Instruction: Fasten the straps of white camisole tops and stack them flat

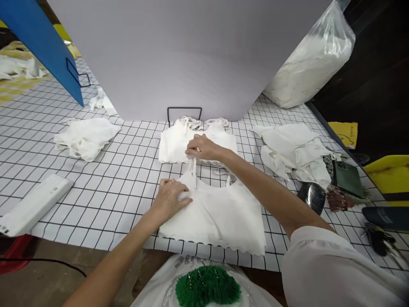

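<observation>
A white camisole [220, 213] with thin straps and a scalloped hem lies flat at the table's near edge. My left hand [171, 196] is at its left upper side, fingers curled and thumb apart, with white fabric between them. Above it, my right hand [204, 147] pinches the camisole's left strap [194, 172] and holds it stretched upward. Just beyond lies a pile of folded white camisoles [174, 143], partly hidden by my right hand and forearm. The other strap lies loose near the neckline.
A large grey board [191, 55] stands behind the pile. White garments lie at left [87, 136] and right [294, 149]. A white power bank-like bar [36, 204] sits front left. Keys [380, 241], a dark green case [348, 179] and a stuffed plastic bag [313, 64] occupy the right.
</observation>
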Action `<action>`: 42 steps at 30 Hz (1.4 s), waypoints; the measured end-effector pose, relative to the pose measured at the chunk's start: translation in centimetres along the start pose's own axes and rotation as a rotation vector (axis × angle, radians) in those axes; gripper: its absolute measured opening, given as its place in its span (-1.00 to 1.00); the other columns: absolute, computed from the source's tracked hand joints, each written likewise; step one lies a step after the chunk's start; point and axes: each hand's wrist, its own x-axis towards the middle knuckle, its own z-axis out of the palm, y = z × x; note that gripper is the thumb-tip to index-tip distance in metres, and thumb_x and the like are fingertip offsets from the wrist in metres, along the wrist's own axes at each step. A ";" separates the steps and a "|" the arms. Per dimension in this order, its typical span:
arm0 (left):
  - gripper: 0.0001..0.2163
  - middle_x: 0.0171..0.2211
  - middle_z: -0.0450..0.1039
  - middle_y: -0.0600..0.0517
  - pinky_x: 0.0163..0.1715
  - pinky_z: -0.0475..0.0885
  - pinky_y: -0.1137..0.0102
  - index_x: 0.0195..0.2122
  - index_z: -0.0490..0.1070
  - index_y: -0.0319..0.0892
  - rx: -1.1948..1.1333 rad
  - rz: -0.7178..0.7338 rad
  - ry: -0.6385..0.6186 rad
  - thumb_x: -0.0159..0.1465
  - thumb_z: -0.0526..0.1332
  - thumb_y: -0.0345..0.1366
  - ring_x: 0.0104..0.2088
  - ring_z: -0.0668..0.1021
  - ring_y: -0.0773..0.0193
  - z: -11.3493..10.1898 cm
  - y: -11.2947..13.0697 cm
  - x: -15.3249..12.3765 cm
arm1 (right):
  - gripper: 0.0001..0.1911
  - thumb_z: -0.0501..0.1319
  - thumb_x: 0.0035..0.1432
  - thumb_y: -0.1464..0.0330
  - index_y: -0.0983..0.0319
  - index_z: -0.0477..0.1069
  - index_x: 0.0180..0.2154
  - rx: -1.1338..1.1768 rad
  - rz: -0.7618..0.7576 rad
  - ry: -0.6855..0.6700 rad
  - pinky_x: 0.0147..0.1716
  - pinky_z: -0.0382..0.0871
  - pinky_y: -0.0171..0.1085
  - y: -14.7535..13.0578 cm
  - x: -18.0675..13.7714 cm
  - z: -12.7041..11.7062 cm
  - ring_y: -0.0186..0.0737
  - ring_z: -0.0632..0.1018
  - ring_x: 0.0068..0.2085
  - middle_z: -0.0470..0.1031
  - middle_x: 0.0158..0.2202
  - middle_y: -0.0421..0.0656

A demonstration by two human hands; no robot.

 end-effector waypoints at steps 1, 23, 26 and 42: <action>-0.84 -0.22 0.55 -0.06 0.00 0.30 0.05 -0.16 0.52 -0.20 0.055 0.007 0.055 0.24 0.35 -0.31 -0.15 0.53 0.03 -0.2 0.2 -0.2 | -0.68 0.12 0.34 0.22 0.23 0.54 -0.32 0.025 0.003 0.049 0.16 0.12 0.21 0.0 -0.7 0.7 -0.03 0.41 -0.06 0.50 -0.27 -0.07; -0.72 -0.07 0.58 -0.13 -0.08 0.54 0.09 -0.04 0.55 -0.15 -0.349 0.009 -0.008 0.34 0.18 -0.15 -0.10 0.60 0.04 0.3 2.9 3.3 | -0.88 0.31 0.18 0.44 0.25 0.50 -0.44 -0.310 0.230 0.371 0.00 0.22 0.17 2.0 -13.9 3.0 0.01 0.39 -0.11 0.49 -0.28 -0.05; -0.71 -0.22 0.59 -0.13 -0.31 0.52 0.29 -0.16 0.60 -0.22 -0.775 -0.258 -0.247 0.26 0.28 -0.10 -0.35 0.57 0.22 0.2 4.4 6.2 | -0.83 0.27 0.17 0.50 0.24 0.46 -0.47 -0.195 0.211 0.506 -0.06 0.26 0.03 1.5 -13.4 2.9 -0.10 0.38 -0.20 0.46 -0.38 -0.11; -0.79 -0.70 0.35 0.10 -0.66 0.18 0.50 -0.56 0.59 -0.25 -0.929 -0.086 -0.100 0.05 0.42 -0.20 -0.67 0.29 0.46 2.5 11.4 12.0 | -0.51 0.28 0.14 -0.06 0.23 0.44 -0.51 1.085 0.432 0.568 -0.25 0.34 -0.15 -1.1 -17.7 1.4 -0.21 0.45 -0.34 0.41 -0.45 -0.18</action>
